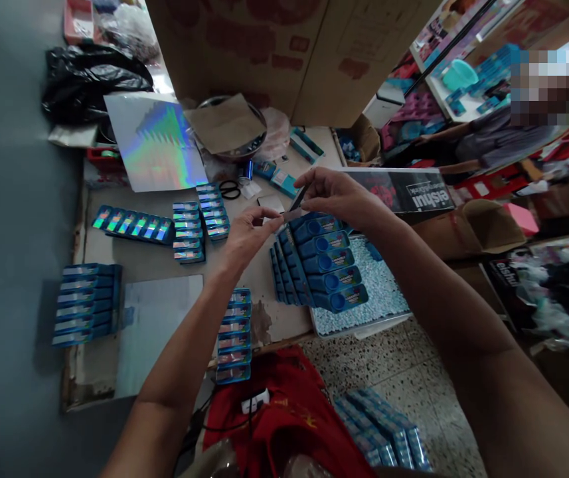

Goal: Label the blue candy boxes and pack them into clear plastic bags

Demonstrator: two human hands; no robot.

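At the middle of the view, my left hand (251,232) pinches one end of a small pale strip (293,214). My right hand (334,192) is closed around a thin dark tool (299,198), perhaps tweezers or a blade, whose tip meets the strip; its exact kind is unclear. Just below both hands lies a banded stack of blue plastic cases (314,265) with round recesses and printed labels. A second stack of blue cases (234,335) stands near the table's front edge, between my forearms.
More blue cases (132,224) sit in rows at left. Scissors (229,190), a holographic sheet (157,143) and a round tray (244,149) lie farther back. A bin of pale pellets (388,292) stands at right. A large carton (284,60) blocks the back; a person (498,139) works at right.
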